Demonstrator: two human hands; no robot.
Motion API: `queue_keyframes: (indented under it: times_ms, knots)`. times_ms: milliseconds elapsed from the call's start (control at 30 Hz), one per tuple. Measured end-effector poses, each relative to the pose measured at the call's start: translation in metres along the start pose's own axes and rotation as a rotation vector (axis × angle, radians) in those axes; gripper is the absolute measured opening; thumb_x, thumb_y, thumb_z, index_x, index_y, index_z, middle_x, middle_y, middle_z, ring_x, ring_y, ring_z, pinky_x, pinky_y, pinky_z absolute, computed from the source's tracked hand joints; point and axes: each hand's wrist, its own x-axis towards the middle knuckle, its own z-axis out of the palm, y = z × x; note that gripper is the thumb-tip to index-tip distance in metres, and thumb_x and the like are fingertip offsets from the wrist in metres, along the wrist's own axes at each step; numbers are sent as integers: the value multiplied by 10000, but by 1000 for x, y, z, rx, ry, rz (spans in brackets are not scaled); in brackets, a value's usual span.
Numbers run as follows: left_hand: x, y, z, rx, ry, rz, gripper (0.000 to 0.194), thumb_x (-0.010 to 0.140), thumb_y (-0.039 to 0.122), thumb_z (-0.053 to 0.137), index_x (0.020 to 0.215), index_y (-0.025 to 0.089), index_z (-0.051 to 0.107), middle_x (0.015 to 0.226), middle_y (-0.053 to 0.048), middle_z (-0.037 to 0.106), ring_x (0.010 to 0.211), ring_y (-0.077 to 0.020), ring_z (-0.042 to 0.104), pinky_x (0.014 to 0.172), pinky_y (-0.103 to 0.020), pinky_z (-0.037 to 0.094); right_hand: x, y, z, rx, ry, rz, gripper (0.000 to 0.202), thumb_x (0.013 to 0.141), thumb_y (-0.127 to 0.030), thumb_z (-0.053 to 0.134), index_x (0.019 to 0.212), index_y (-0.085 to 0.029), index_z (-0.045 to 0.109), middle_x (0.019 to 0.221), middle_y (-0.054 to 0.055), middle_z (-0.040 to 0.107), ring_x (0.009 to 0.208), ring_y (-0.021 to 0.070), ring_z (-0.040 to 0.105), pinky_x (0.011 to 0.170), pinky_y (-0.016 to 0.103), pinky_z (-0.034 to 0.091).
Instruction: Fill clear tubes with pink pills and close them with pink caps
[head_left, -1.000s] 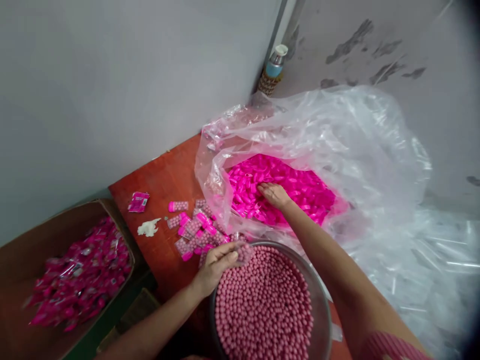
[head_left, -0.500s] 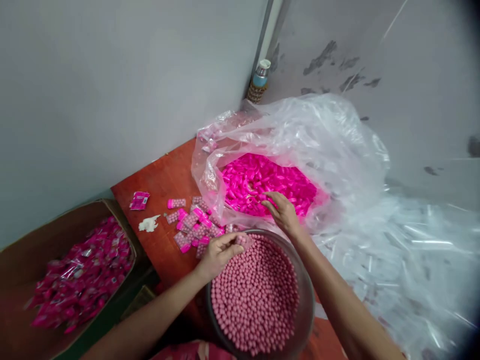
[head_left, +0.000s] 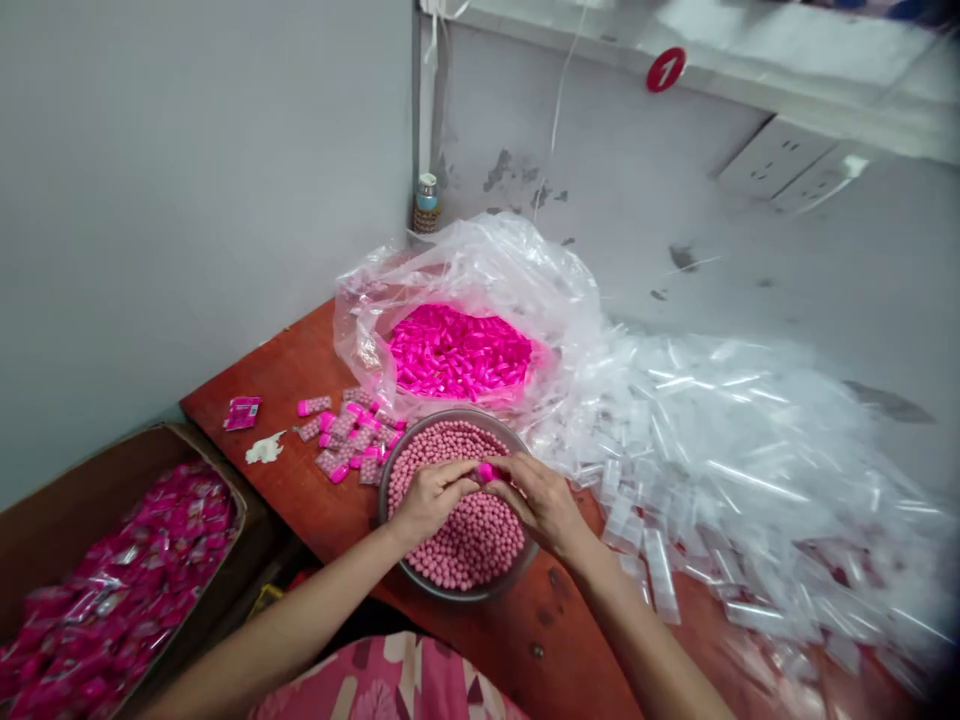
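A round bowl full of pink beads stands at the table's front edge. Over it, my left hand pinches a small container, mostly hidden by the fingers. My right hand has its fingertips on a bright pink cap at the container's end. Behind the bowl, an open clear plastic bag holds many bright pink caps. Left of the bowl lies a pile of bead-filled tubes with pink caps.
A cardboard box with pink packets stands at the lower left. Clear empty tubes and plastic sheeting cover the right side. A pink sachet and white scrap lie on the red table; a bottle stands in the corner.
My right hand has moved from the bag of caps to my left hand, and a pink cap now shows between them. The view has shifted, showing more of the right side.
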Motion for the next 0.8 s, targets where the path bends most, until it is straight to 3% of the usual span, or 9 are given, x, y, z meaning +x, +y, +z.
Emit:
queue_keyframes:
  times_ms: [300, 400, 500, 633, 700, 800]
  knots:
    - [-18, 24, 11, 11, -177, 36, 244, 765, 239, 520, 965, 225, 659, 921, -62, 675, 857, -199, 604, 796, -292, 430, -42, -23, -6, -161, -50, 30, 204, 862, -254, 384, 928, -148, 545, 727, 78, 571, 676, 169, 497, 622, 280, 398]
    - [-19, 23, 13, -82, -143, -58, 231, 741, 257, 550, 930, 214, 676, 886, -60, 680, 836, -207, 606, 778, -299, 439, -39, -26, -6, -70, -1, 90, 211, 845, -275, 425, 950, -160, 568, 756, 87, 591, 711, 178, 517, 660, 299, 412]
    - [-19, 17, 16, -357, -67, -254, 266, 729, 279, 568, 955, 176, 663, 847, -59, 679, 737, -189, 612, 680, -292, 469, -35, -25, -4, 265, 101, 238, 253, 803, -312, 508, 1027, -211, 568, 898, 80, 618, 825, 189, 552, 750, 326, 429]
    - [-20, 10, 13, -615, 16, -382, 336, 726, 300, 580, 1023, 151, 624, 856, -69, 671, 672, -156, 598, 622, -279, 477, -44, -20, 6, 978, 210, 504, 343, 754, -339, 574, 1084, -249, 548, 1057, 56, 595, 948, 212, 554, 823, 365, 423]
    - [-21, 7, 8, -567, 16, -373, 335, 720, 297, 587, 1015, 143, 631, 852, -71, 673, 688, -163, 598, 631, -281, 477, -51, -15, 15, 1196, 256, 596, 320, 733, -346, 597, 1030, -229, 584, 1005, 59, 618, 892, 213, 580, 801, 372, 432]
    - [-24, 4, 1, -341, -18, -278, 282, 718, 274, 587, 970, 170, 659, 866, -62, 682, 763, -188, 601, 701, -298, 470, -50, -10, 24, 1272, 315, 670, 273, 703, -362, 626, 923, -200, 629, 888, 57, 646, 775, 188, 599, 735, 346, 452]
